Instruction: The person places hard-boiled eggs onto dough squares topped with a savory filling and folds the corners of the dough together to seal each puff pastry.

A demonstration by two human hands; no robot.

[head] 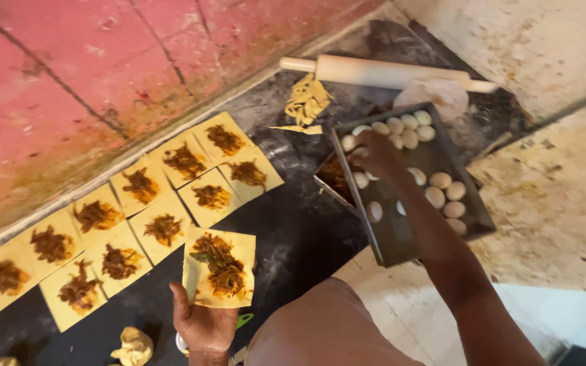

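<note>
My left hand point(203, 324) holds up a square yellow dough sheet point(220, 268) topped with brown shredded filling, near the bottom middle. My right hand point(376, 153) reaches into a dark metal tray point(401, 238) of pale peeled eggs point(440, 180), fingers closing around one near the tray's left side. Whether the egg is lifted is unclear.
Several more filled dough squares point(142, 188) lie in two rows on the dark worktop point(300, 230) along a red wall. A wooden rolling pin point(381, 72) and dough scraps point(306, 102) lie beyond the tray. A crumpled dough lump point(133, 347) sits at the bottom left.
</note>
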